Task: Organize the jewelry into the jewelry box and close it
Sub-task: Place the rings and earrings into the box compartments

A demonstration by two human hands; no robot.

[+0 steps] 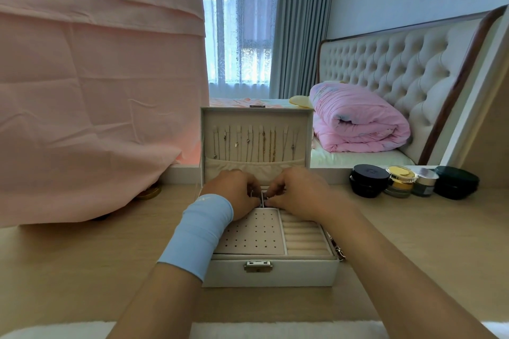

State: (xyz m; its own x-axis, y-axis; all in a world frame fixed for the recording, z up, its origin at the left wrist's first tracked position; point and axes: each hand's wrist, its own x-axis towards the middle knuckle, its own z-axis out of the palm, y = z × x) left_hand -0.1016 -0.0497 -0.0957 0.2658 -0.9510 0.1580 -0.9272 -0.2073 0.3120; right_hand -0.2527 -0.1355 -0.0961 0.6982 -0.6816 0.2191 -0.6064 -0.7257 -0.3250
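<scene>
At the far left a pink cloth (91, 96) hangs down onto the wooden desk (82, 270). Next comes my left hand (234, 190), with a blue wrist sleeve (201, 231), over the back of the white jewelry box (270, 274). The box stands open at mid-desk, with necklaces (256, 143) hanging in its upright lid. Its fingers are curled and meet those of my right hand (297, 190) at the tray's rear divider. I cannot tell whether either hand pinches a piece, because the knuckles hide the fingertips.

In front of the hands lie the perforated earring panel (253, 234) and the ring rolls (303, 241). I judge that a small item is being seated at the back.

A metal clasp piece (340, 252) lies just beside the box's right wall and probably needs stowing next, with a fine pinch. After that the lid comes down onto the latch (258, 266). Cosmetic jars (367, 180) stand at the far right.
</scene>
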